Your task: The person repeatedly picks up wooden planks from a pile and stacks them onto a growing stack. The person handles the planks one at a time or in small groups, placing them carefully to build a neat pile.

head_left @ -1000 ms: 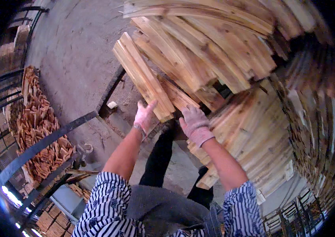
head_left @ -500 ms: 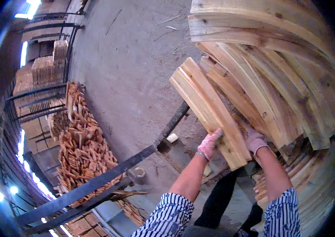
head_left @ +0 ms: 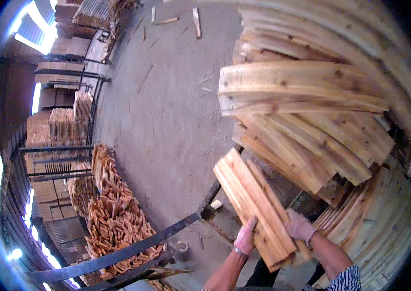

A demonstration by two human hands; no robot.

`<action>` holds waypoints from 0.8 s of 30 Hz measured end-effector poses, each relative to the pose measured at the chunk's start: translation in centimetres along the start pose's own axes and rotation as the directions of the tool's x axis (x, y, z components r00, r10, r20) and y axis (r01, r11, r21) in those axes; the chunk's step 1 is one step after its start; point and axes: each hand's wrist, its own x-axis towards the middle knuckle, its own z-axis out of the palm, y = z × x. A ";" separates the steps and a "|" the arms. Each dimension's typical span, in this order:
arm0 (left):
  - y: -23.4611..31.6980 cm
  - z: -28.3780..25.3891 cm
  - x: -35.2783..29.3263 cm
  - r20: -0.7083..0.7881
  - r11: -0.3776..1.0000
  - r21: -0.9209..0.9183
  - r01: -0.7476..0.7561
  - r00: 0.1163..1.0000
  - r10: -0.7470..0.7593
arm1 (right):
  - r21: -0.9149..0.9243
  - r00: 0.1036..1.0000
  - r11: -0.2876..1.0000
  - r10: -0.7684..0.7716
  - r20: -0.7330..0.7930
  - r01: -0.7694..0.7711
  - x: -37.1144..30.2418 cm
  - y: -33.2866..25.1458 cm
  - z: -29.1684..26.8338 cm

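A small bundle of wooden boards (head_left: 251, 203) is held in front of me, slanting from upper left to lower right. On its left edge is my left hand (head_left: 245, 237), in a pinkish glove, with the thumb over the top face and the fingers hidden by the wood. From the other side my gloved right hand (head_left: 300, 227) grips the edge of the bundle, beside a narrower board. Just beyond lies a pile of loose, fanned boards (head_left: 302, 140), apart from the held ones.
More stacked boards (head_left: 385, 218) stand at the lower right. A dark metal rail (head_left: 123, 256) crosses at lower left. Behind it is a heap of reddish wood offcuts (head_left: 118, 223). Wood scraps lie on the concrete floor (head_left: 166, 97). Racks hold stacked planks (head_left: 67, 126) at far left.
The held bundle has come down and nearer to me, away from the pile, with both hands on it. A narrower board now shows along its right side. The view has shifted.
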 end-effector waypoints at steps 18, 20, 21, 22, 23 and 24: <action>-10.0 10.3 -27.9 0.543 0.859 0.301 -0.414 0.815 0.202 | 0.692 0.866 0.521 -0.312 -0.391 0.500 -33.3 1.6 -4.0; -7.1 14.7 -29.2 0.641 0.772 0.486 -0.411 0.767 0.004 | 0.358 0.671 0.635 -0.357 -0.650 0.685 -35.0 5.8 -3.6; -6.3 16.3 -29.1 0.643 0.665 0.623 -0.412 0.753 -0.136 | 0.234 0.609 0.685 -0.376 -0.698 0.690 -36.9 6.3 -4.0; -7.2 16.7 -28.3 0.668 0.646 0.616 -0.451 0.733 -0.127 | 0.120 0.552 0.710 -0.417 -0.723 0.694 -39.2 5.7 -4.7; -7.9 17.1 -27.8 0.691 0.623 0.610 -0.488 0.713 -0.118 | 0.007 0.492 0.726 -0.459 -0.740 0.688 -41.6 4.8 -5.7; -7.0 19.0 -29.4 0.675 0.536 0.662 -0.523 0.727 -0.125 | 0.285 0.707 0.745 -0.335 -0.623 0.603 -43.7 3.1 -7.6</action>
